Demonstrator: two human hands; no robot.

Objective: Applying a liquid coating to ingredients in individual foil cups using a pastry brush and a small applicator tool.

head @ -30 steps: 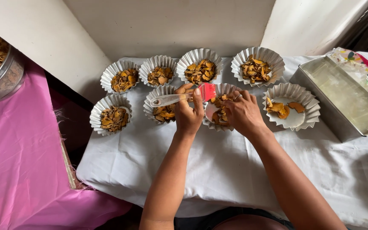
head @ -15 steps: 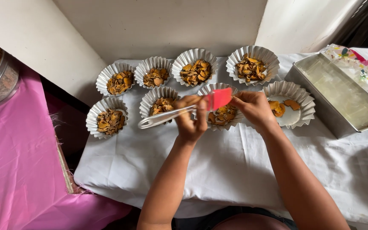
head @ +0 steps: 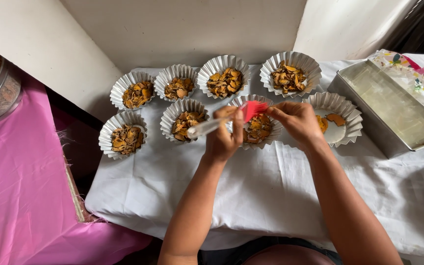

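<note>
1. Near the bench's (head: 271, 196) left edge, the paper cups (head: 123, 139) of orange-brown chips sit light and close together on the white cloth (head: 251, 181); a tug on the cloth could tip them over that edge.
2. The left hand (head: 223, 140) has its fingers clamped on the brush (head: 224, 120), whose clear handle points left over a filled cup (head: 186, 120); a low swing could knock that cup or flick chips out.
3. The red bristles (head: 254, 109) hang over the middle front cup (head: 258, 128), where the right hand (head: 298, 120) pinches its fingers together at the bristle tips; a hard pull could drop crumbs outside the cup.
4. The nearly empty cup (head: 337, 122) lies just beside the right wrist and could be crushed.
5. The metal tray (head: 393, 105) sits toward the right edge, beside that cup; a nudge could shove it.
</note>
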